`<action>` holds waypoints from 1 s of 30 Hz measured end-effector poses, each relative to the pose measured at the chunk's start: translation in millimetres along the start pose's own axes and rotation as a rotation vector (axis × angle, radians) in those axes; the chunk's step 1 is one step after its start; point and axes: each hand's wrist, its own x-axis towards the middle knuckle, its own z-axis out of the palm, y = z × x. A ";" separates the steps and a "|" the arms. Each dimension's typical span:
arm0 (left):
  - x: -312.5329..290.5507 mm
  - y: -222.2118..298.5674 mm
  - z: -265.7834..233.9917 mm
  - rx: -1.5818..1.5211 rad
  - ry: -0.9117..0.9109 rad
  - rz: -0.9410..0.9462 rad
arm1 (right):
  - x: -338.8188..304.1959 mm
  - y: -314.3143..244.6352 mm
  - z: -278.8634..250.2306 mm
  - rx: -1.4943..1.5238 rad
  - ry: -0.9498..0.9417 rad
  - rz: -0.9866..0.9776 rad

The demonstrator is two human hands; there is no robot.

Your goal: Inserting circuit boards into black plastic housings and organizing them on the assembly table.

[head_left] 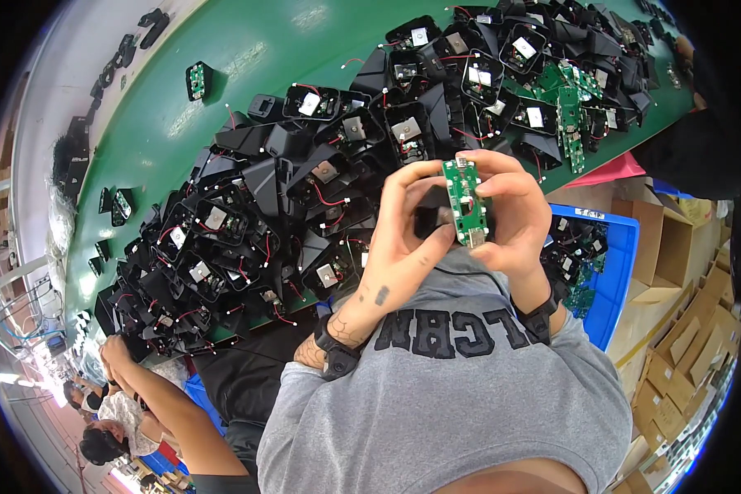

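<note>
In front of my chest I hold a small green circuit board (pixel 463 198) with white parts and a metal connector at each end. My left hand (pixel 403 226) curls round its left side, the thumb low and a finger at the top edge. On the other side, my right hand (pixel 519 210) grips the board's right edge between fingers and thumb. Something black shows in the gap beside my left palm; whether it is a housing I hold cannot be made out. Just past my hands lies a large heap of black plastic housings (pixel 259 185), many with red wires and silvery blocks inside.
Loose green circuit boards (pixel 570 115) lie on the heap at the right. A blue bin (pixel 622 263) of parts stands by my right elbow, near cardboard boxes (pixel 663 247). The green table (pixel 160 123) runs along the left, where another person's arm (pixel 173 412) reaches in.
</note>
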 end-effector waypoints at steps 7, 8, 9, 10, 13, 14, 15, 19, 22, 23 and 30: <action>-0.9 2.4 -9.6 -0.167 0.073 -0.111 | -1.8 -1.9 -7.7 -0.085 0.088 -0.007; -1.3 -0.9 -9.0 -0.060 0.044 -0.098 | -1.1 -1.9 -7.6 -0.084 0.088 -0.007; -2.5 -0.9 -5.9 -0.133 0.023 -0.130 | -0.6 -1.9 -7.2 -0.082 0.054 -0.028; -4.7 -3.1 -6.9 -0.221 0.000 -0.189 | -0.2 -2.1 -7.2 -0.081 0.020 -0.049; -3.7 1.5 -6.8 -0.185 -0.032 -0.213 | 2.4 -5.2 -8.7 -0.111 0.020 -0.028; -1.4 4.7 -4.2 -0.203 -0.047 -0.151 | 3.4 -6.0 -10.1 -0.141 0.006 -0.018; -0.1 6.1 -2.4 -0.221 -0.063 -0.089 | 4.5 -7.4 -11.8 -0.141 0.005 -0.018; 0.3 2.3 -2.5 -0.016 -0.003 -0.166 | 8.0 -9.9 -14.0 -0.315 -0.135 -0.105; 3.8 4.7 -7.4 0.483 -0.084 0.054 | 5.6 -9.1 -12.9 -0.365 -0.148 -0.145; 2.0 1.5 -5.3 0.379 -0.035 -0.021 | 5.0 -9.4 -12.8 -0.364 -0.137 -0.141; 3.2 1.3 -8.5 0.324 0.024 0.014 | 8.2 -12.9 -13.7 -0.453 -0.147 -0.209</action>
